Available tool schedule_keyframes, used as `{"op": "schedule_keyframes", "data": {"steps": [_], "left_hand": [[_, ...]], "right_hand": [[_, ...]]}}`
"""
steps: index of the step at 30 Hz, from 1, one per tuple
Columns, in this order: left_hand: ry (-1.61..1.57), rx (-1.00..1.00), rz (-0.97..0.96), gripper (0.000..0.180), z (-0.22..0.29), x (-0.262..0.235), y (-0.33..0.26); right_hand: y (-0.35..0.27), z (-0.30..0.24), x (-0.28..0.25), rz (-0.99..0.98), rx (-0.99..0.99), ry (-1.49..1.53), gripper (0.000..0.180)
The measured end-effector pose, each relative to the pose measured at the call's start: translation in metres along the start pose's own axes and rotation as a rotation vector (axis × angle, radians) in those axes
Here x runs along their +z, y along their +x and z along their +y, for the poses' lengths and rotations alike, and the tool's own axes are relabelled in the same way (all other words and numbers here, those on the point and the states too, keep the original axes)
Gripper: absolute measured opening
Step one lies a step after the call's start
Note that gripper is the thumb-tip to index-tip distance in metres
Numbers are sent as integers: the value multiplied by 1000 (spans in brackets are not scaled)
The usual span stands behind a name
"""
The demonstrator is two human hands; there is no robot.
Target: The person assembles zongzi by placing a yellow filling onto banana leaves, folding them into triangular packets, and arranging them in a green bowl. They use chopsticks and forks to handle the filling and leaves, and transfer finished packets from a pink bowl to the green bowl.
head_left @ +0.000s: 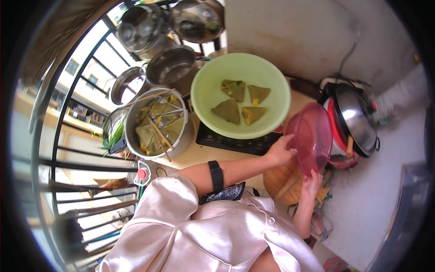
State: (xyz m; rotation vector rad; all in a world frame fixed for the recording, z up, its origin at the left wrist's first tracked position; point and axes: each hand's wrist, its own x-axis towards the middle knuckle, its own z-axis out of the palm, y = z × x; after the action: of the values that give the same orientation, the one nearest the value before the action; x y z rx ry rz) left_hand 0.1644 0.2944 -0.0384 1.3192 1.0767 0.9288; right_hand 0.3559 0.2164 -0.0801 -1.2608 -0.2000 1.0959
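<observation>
My left hand (282, 152) and my right hand (311, 185) grip the rim of a translucent pink plastic basin (312, 136). The left holds its near-left side, the right its bottom edge; the basin is tilted and I see nothing in it. Just left of it, a large pale green basin (206, 97) stands over a black induction cooktop (235, 144). Several olive-green triangular parcels (226, 112) with yellow bits lie apart on its bottom. Farther left, a pot (185, 136) holds more such parcels, with chopsticks (158, 133) and a metal utensil on top.
Stainless steel pots (171, 65) stand at the back left by black window bars (54, 158). A wok with a lid (355, 115) is at the right against the wall. Below the pink basin is an orange pumpkin-like thing (278, 181). Green onions (116, 135) hang beside the left pot.
</observation>
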Motion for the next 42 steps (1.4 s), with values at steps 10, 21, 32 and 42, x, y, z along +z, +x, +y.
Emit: {"op": "schedule_keyframes", "data": {"steps": [10, 21, 32, 42], "left_hand": [[-153, 127, 223, 18, 84, -120, -93], [-344, 446, 637, 14, 124, -327, -220], [1091, 388, 894, 16, 107, -541, -275], [1819, 167, 527, 12, 4, -637, -215]], "right_hand": [[-80, -42, 114, -448, -242, -225, 43], [-161, 29, 349, -1266, -84, -507, 43], [-326, 201, 588, -1385, -198, -396, 30], [-302, 318, 652, -866, 228, -683, 11]]}}
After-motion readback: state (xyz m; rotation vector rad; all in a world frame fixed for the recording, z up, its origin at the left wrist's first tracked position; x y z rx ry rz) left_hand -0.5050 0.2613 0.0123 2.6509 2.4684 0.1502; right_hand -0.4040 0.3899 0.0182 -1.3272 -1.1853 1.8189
